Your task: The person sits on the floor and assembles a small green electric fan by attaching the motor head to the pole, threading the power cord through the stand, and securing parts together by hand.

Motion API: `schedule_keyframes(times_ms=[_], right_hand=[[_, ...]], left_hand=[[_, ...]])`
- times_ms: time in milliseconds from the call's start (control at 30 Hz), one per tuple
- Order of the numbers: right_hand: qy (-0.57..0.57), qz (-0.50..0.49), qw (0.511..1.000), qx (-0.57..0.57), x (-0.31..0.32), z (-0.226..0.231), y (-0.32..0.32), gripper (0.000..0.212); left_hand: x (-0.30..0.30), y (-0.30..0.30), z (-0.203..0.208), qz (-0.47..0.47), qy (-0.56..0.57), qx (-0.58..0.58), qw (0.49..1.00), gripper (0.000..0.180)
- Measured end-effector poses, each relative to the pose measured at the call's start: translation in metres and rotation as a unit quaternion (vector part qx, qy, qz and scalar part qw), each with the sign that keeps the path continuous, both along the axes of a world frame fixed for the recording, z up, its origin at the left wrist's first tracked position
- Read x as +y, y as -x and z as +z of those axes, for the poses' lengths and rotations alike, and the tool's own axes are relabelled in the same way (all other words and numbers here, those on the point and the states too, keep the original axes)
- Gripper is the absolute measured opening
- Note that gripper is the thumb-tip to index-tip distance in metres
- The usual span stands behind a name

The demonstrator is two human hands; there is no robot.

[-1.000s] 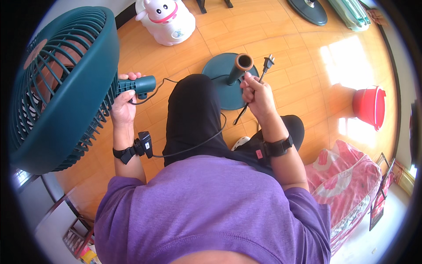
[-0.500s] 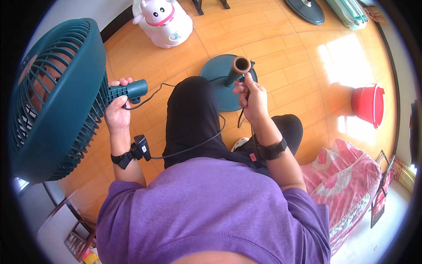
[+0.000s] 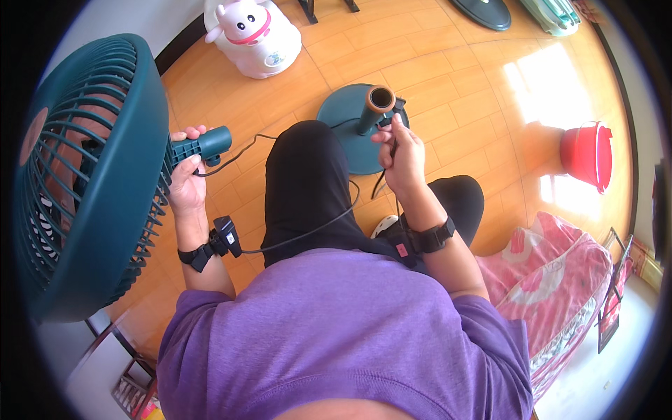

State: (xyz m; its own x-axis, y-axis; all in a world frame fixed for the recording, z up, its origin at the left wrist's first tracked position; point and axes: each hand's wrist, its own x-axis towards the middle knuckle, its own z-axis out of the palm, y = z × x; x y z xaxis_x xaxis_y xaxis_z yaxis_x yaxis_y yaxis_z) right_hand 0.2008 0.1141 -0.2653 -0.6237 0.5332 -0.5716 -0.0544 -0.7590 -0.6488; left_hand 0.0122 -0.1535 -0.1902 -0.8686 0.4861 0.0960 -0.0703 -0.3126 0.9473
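1. The left hand (image 3: 187, 187) has thumb and fingers clamped around the neck (image 3: 213, 143) of the green fan head (image 3: 105, 203), held up off the floor at the person's left, tipped on its side
2. The right hand (image 3: 404, 157) has thumb and fingers pinched on a black cord (image 3: 379, 185), with a dark plug (image 3: 400, 105) just past the thumb tip; whether these fingers also touch the pole (image 3: 371, 119) I cannot tell
3. The pole stands up from the round green base (image 3: 365, 162), its brown-rimmed mouth (image 3: 380, 99) open upward, nothing seated in it
4. As I judge it, the 2 fan parts are not yet joined: pole and base are together on the floor, while head and neck are well apart from them
5. A cord leaves the neck and passes behind the raised knee (image 3: 306, 161); its hidden stretch leaves its link to the plug uncertain
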Motion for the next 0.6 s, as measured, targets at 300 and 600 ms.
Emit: schedule_keyframes(times_ms=[300, 600], right_hand=[[-0.033, 0.001, 0.999, 0.000, 0.000, 0.013, 0.009, 0.032], [-0.015, -0.006, 1.000, 0.026, 0.001, 0.004, 0.008, 0.021]], left_hand=[[0.004, -0.003, 0.003, -0.024, -0.012, 0.021, 0.999, 0.037], [0.003, -0.001, 0.002, -0.027, -0.020, 0.026, 0.999, 0.038]])
